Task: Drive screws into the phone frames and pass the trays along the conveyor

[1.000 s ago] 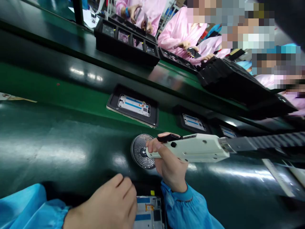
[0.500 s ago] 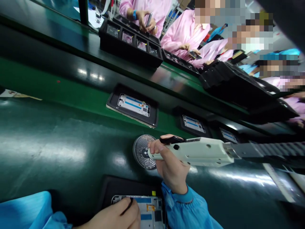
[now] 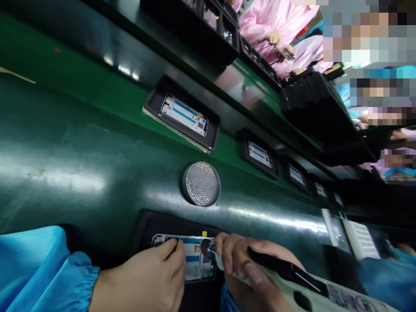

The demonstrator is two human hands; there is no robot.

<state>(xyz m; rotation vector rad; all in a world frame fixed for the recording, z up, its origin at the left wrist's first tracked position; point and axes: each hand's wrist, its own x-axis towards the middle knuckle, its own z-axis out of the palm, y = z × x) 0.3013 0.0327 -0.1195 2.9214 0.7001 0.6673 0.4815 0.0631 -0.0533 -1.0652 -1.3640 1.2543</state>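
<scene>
My right hand (image 3: 250, 262) is wrapped round a pale green electric screwdriver (image 3: 341, 295) with a black lever. Its tip end is over the right part of a silver phone frame (image 3: 195, 271) with blue strips, an orange flex piece and a yellow tab. This frame lies in a black foam tray (image 3: 169, 220) at the bottom. Across the frame's left part, my left hand (image 3: 146, 273) has its thumb and finger pressed together; what they pinch, if anything, is hidden. A round perforated metal screw dish (image 3: 202, 184) stands just beyond the tray.
Beyond the dish, a black tray (image 3: 214, 141) holds another phone frame (image 3: 185, 115). Several similar trays continue rightward along the green bench (image 3: 97, 130). Stacked black trays (image 3: 312, 112) stand at the back right. Co-workers in pink sleeves (image 3: 260, 26) work across the bench.
My right hand has brought the screwdriver from the screw dish down to the phone frame. The view has shifted, so the scene sits higher. My left hand stays at the frame.
</scene>
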